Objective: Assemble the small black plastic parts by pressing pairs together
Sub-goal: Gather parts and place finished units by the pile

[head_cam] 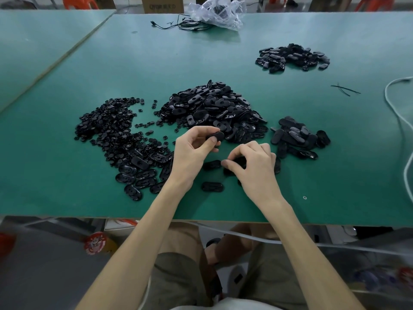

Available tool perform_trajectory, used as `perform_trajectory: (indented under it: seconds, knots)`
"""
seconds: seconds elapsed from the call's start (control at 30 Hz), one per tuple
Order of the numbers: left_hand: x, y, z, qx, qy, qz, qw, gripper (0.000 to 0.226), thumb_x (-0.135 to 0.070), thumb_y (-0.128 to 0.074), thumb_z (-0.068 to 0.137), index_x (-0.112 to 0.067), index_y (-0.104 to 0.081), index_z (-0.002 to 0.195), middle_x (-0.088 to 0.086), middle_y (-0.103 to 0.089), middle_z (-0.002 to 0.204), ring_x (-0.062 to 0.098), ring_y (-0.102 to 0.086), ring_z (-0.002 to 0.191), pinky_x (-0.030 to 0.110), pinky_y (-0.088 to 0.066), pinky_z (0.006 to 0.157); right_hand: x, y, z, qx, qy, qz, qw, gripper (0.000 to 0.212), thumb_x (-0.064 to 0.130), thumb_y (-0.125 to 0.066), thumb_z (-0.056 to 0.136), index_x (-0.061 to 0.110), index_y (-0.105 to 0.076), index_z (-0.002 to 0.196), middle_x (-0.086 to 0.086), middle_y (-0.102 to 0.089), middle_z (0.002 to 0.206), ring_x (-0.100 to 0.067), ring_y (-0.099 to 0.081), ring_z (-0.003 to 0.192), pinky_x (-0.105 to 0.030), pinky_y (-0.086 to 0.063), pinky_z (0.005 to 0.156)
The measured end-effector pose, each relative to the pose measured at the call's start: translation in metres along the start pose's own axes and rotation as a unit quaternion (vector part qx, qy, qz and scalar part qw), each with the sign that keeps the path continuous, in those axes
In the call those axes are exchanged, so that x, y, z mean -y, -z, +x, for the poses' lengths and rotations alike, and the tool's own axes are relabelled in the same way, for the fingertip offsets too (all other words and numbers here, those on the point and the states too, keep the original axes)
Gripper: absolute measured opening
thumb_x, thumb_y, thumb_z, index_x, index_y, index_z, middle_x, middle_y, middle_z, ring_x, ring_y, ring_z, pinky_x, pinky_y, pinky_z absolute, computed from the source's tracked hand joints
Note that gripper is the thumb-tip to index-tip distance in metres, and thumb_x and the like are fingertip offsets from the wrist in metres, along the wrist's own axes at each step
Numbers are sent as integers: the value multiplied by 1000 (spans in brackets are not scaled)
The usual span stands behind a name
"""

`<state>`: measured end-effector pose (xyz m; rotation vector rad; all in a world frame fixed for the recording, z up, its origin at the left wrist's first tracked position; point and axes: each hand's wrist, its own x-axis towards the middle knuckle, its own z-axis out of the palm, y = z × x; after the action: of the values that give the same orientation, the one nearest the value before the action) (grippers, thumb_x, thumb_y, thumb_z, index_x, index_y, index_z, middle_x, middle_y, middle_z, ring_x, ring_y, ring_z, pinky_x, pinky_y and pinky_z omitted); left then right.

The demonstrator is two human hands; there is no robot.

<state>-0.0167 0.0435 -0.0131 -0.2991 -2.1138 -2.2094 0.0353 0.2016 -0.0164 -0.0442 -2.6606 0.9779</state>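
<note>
Nearest, right hand (pixel 252 163) curls round a black part (pixel 238 163) lying on the green counter (pixel 89 198). Left hand (pixel 193 149) pinches an oval part (pixel 215 136), raised. Beyond: central heap (pixel 212 106). Far edge: clear plastic bag (pixel 220 12), dark contents indistinct.

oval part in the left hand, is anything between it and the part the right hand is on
Nothing visible does. The left hand pinches the oval part, the right hand pinches a second part on the table close beside it, and only open green surface shows between the two.
</note>
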Motion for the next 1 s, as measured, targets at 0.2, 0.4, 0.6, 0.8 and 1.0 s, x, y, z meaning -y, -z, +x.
perform_trajectory:
  seconds: [0.2, 0.4, 0.6, 0.8, 1.0]
  knots:
    - [-1, -1, -1, 3, 2, 0, 1000, 20, 2, -68, 96, -11, -75, 109, 3, -78, 100, 19, -76, 91, 24, -59, 77, -3, 0, 0, -13, -13, -21, 1000, 12, 40, -81, 88, 29, -77, 91, 11, -55, 104, -15, -37, 115, -27, -16, 89]
    - [0, -2, -1, 5, 3, 0, 1000, 19, 2, -68, 97, -11, -75, 109, 5, -78, 101, 22, -76, 92, 24, -59, 77, -1, 1, -2, -3, 0, -28, 1000, 17, 43, -79, 90, 27, -75, 88, 10, -57, 107, -15, -38, 116, -29, -17, 91]
    - [0, -2, -1, 7, -1, 3, 1000, 18, 2, -68, 97, -8, -75, 111, 5, -78, 101, 22, -75, 92, 25, -59, 78, 2, 0, -2, 6, -3, -68, 998, 20, 38, -71, 96, 18, -72, 93, 3, -60, 112, -24, -41, 119, -36, -23, 97]
    - [0, -1, -1, 4, -1, 6, 1000, 19, 2, -68, 97, -11, -75, 108, 4, -79, 99, 19, -76, 91, 22, -58, 76, 1, 1, 2, -50, -79, -41, 995, 22, 38, -65, 100, 17, -70, 97, 0, -62, 113, -26, -40, 118, -34, -19, 91]
    - [1, -1, -1, 2, 0, 7, 1000, 18, 2, -68, 97, -10, -75, 109, 4, -79, 99, 19, -76, 90, 23, -59, 78, -1, 1, 1, -68, -103, -54, 991, 19, 34, -63, 103, 16, -68, 101, -1, -62, 117, -25, -38, 122, -37, -20, 99]
